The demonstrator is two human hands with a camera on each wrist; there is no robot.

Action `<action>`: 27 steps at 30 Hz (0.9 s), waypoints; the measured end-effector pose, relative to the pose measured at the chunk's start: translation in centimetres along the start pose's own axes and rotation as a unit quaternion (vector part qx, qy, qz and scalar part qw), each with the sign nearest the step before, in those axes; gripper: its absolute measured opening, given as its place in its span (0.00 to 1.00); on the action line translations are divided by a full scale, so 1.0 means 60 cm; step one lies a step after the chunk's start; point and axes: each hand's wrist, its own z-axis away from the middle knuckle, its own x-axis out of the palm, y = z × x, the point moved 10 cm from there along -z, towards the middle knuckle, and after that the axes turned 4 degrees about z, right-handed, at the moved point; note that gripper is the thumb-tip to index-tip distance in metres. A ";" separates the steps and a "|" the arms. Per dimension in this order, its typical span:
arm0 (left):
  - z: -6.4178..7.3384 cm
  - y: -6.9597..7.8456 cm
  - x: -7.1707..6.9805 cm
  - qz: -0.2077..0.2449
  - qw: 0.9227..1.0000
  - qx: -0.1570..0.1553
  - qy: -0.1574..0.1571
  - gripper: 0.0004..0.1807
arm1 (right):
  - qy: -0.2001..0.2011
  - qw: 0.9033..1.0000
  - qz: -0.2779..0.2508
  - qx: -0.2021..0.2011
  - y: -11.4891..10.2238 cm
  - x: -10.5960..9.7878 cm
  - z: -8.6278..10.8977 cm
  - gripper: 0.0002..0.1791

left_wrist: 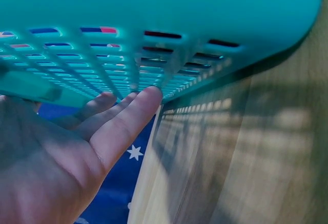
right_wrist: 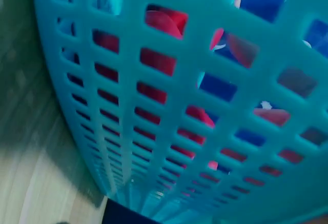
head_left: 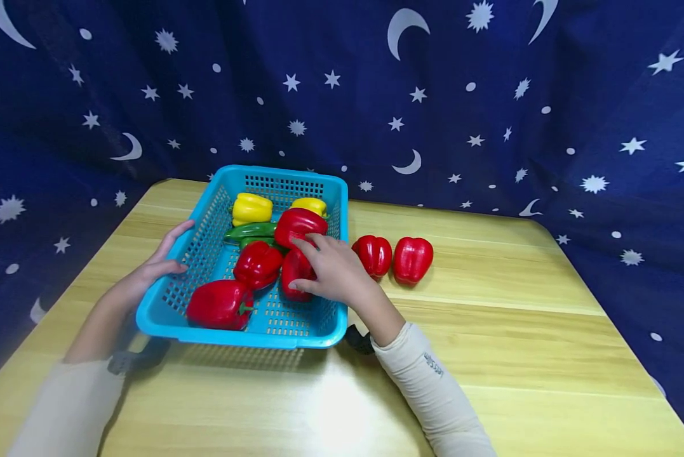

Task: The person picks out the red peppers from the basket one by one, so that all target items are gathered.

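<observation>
A blue plastic basket [head_left: 241, 337] with perforated walls holds several peppers. My left hand [head_left: 150, 270] is at its left side; in the left wrist view its fingers [left_wrist: 125, 129] stretch straight against the outer wall. Inside the basket's right half, my right hand [head_left: 336, 270] has its thumb and fingers around a red bell pepper [head_left: 296, 273]. Another red bell pepper [head_left: 300, 223] lies just beyond its fingertips. The right wrist view shows only the basket wall [right_wrist: 128, 106] with red behind its slots; the right hand is hidden there.
Also in the basket are a red bell pepper [head_left: 258, 263], a larger one [head_left: 218, 304], two yellow bell peppers [head_left: 252, 208] and long green peppers [head_left: 253, 230]. Two red bell peppers [head_left: 413, 260] lie right of it on the wooden table [head_left: 507, 317]. A starry blue cloth [head_left: 342, 95] hangs behind.
</observation>
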 end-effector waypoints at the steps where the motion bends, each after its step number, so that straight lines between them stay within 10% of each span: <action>1: -0.001 0.000 0.001 0.000 1.000 0.001 -0.001 0.43 | -0.013 1.000 0.011 0.004 0.000 0.005 0.000 0.43; 14: -0.005 0.003 0.007 -0.004 1.000 0.013 -0.008 0.43 | -0.121 0.988 0.090 0.035 0.005 0.043 -0.006 0.55; 27: 0.001 0.002 0.003 -0.004 1.000 0.013 -0.003 0.43 | -0.134 0.985 0.094 0.052 0.005 0.050 -0.014 0.52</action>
